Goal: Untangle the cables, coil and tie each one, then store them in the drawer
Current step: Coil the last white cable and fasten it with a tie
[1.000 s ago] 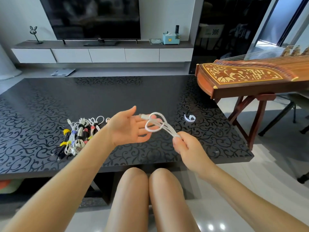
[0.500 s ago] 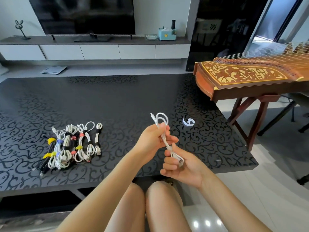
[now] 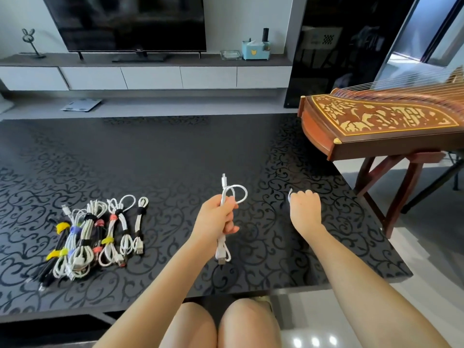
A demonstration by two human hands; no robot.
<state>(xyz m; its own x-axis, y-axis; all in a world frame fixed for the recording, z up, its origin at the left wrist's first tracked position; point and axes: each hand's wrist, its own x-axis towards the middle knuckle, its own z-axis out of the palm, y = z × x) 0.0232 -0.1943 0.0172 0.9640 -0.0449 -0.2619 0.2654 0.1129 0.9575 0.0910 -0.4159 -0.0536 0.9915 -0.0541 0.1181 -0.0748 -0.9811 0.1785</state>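
Head camera: your left hand [image 3: 216,217] alone now grips the folded white cable [image 3: 223,194] above the black table [image 3: 175,151], loop up and plug hanging below the fist. Your right hand [image 3: 305,207], which half a second ago pinched the cable's lower end, has let go and reached right, fingers curled onto the white tie [image 3: 290,195] on the tabletop. Tied cable bundles [image 3: 100,234] lie in a row well to the left.
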